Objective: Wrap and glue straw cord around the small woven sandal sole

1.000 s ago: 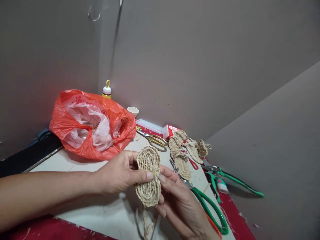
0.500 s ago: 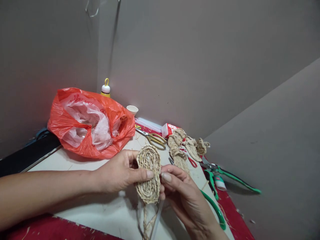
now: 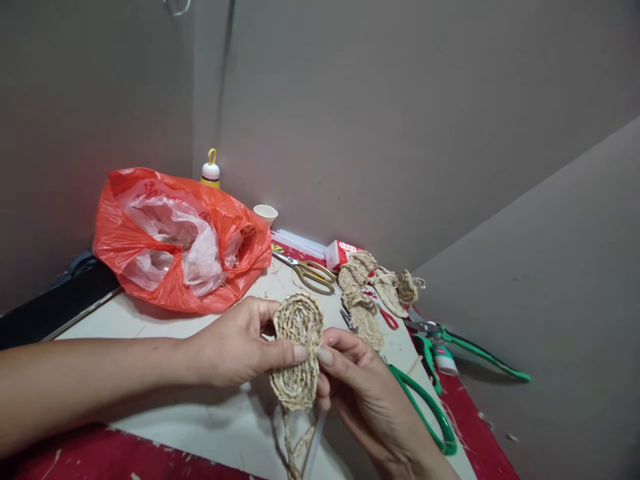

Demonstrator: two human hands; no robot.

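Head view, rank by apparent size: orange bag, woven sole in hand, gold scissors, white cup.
1. orange bag
2. woven sole, though it is nearest the camera, which flatters it
3. gold scissors
4. white cup

We see soft, even light, a reddish glow from the orange bag (image 3: 175, 240) on the wall (image 3: 100, 100) at upper left, a faint shadow under the left hand (image 3: 235, 347), and wide-lens stretching toward the edges.

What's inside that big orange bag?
Crumpled see-through plastic shows in the mouth of the orange bag. Whatever lies under that plastic is covered, so I cannot tell what else is in there.
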